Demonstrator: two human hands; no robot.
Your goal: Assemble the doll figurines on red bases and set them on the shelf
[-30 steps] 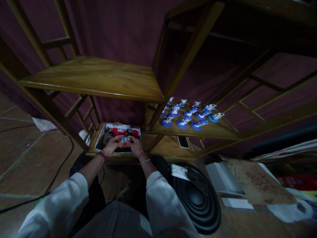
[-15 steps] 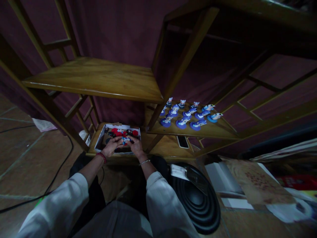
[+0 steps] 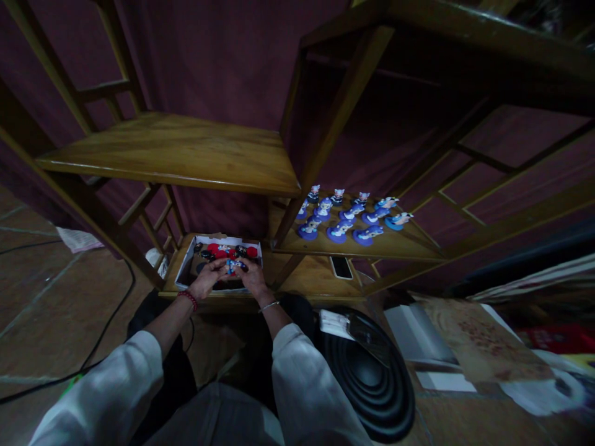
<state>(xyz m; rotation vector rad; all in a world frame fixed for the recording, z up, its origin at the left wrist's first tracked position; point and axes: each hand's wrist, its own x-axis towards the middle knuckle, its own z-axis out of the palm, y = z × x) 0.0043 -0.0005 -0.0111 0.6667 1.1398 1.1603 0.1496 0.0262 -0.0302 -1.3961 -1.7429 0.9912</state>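
Holding a small figurine [image 3: 235, 266] in blue, white and red, a person in pale sleeves [image 3: 320, 384] has the fingers of both hands clamped on the toy, the left hand [image 3: 207, 280] at one side and the right hand [image 3: 251, 276] at the other. Its finer details are too small to make out from where I stand. The piece is over an open white box [image 3: 185, 271], whose walls surround the space beneath the fingers. Just beyond the fingertips, red and black figures [image 3: 224, 250] lie inside. Behind the fingers, toward the person, a red beaded bracelet [image 3: 189, 298] circles the left wrist and a slim silvery bangle [image 3: 268, 306] the right. To the right of the fingers, on the same low board [image 3: 304, 275], lies a phone [image 3: 342, 267] with a dark screen; above it, up and right of the hands, rows of purple-based figurines [image 3: 339, 230] and a few others stand on a wooden shelf [image 3: 409, 243]. Higher beyond the fingers hangs a bare plank [image 3: 176, 152] against a purple backdrop [image 3: 209, 62]. Nearer the onlooker, right of the fingers, a white packet [image 3: 334, 323] rests on a black ridged round object [image 3: 372, 375]; well left, a dark cable [image 3: 121, 308] crosses the tiles [image 3: 41, 316].
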